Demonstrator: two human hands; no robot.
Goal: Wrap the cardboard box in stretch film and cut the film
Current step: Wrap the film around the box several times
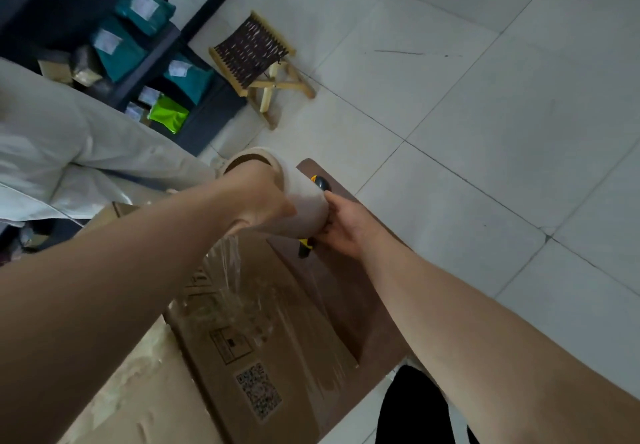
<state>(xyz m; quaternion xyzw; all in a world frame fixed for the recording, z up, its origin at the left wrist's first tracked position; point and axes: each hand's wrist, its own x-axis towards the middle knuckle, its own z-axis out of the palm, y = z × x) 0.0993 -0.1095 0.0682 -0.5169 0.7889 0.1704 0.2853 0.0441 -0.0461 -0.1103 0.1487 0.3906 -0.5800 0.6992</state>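
- The roll of stretch film (306, 203) is held in the air between both hands. The left hand (263, 203) grips its upper end and the right hand (346, 227) curls round its lower end.
- A sheet of film (231, 265) runs from under the left hand down onto the cardboard box (221, 367), which lies below and nearer than the hands and already has film on its face.
- A yellow-and-black knife (321, 183) shows just behind the roll by the right hand. I cannot tell whether that hand holds it or it lies on the box.
- Risk: the film is bunched into a rope near the roll. Pulled like that, it could neck down or tear instead of laying flat.
- Risk: with the knife so close to the right hand's fingers (329, 223), a slip could nick the film early, or skin.
- Risk: a hard tug might drag the box or let the roll twist out of the hands.
- Room: open tiled floor (485, 132) lies to the right of and beyond the right hand.
- Left of the left hand it is tight, with another person (69, 152) standing close. A shelf (162, 45) of parcels and a small stool (258, 59) stand beyond.
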